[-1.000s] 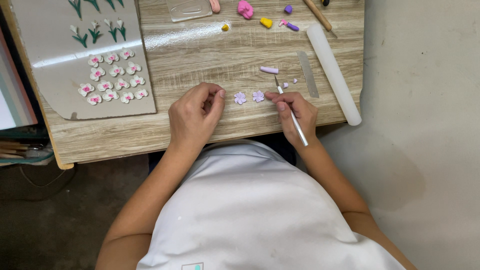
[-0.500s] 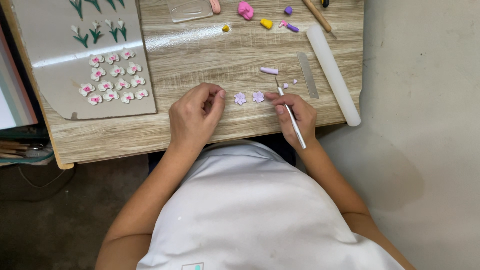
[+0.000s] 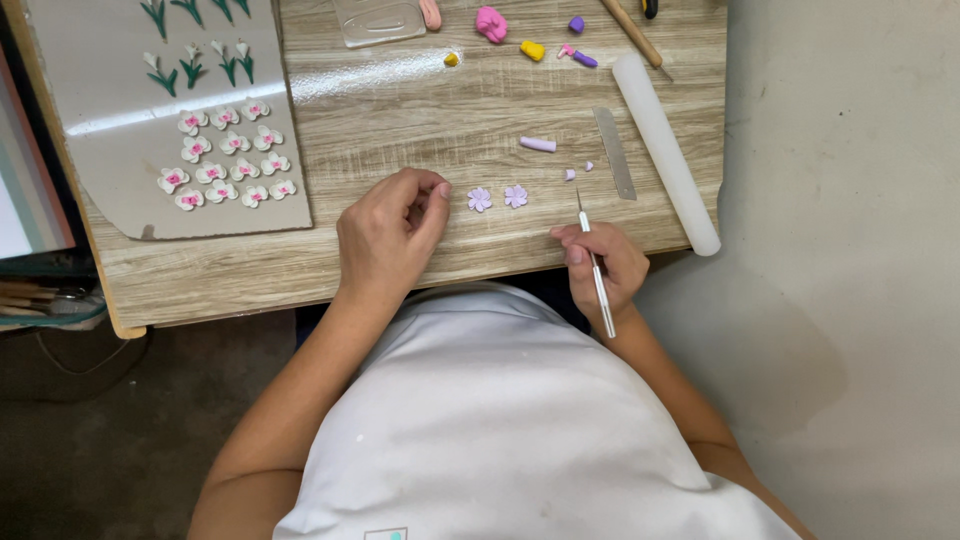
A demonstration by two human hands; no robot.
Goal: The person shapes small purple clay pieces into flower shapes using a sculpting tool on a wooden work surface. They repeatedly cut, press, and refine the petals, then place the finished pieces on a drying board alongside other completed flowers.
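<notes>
My left hand (image 3: 385, 238) rests on the wooden table (image 3: 420, 110) with its fingers curled together, nothing visible in it. Just right of it lie two small lilac clay flowers (image 3: 497, 197). My right hand (image 3: 600, 262) sits at the table's front edge and grips a thin white needle tool (image 3: 594, 268), its tip pointing away from me, right of the flowers. A lilac clay roll (image 3: 538, 144) and tiny lilac bits (image 3: 570, 173) lie further back.
A grey sheet (image 3: 120, 90) at the left carries several white-and-pink clay flowers (image 3: 222, 156) and green-stemmed buds. A white roller (image 3: 665, 135) and a metal blade (image 3: 614, 152) lie at the right. Pink, yellow and purple clay lumps (image 3: 491, 23) sit along the far edge.
My right hand has drawn back a little from the lilac flowers toward the table's front edge, tool still in it. My left hand has hardly moved.
</notes>
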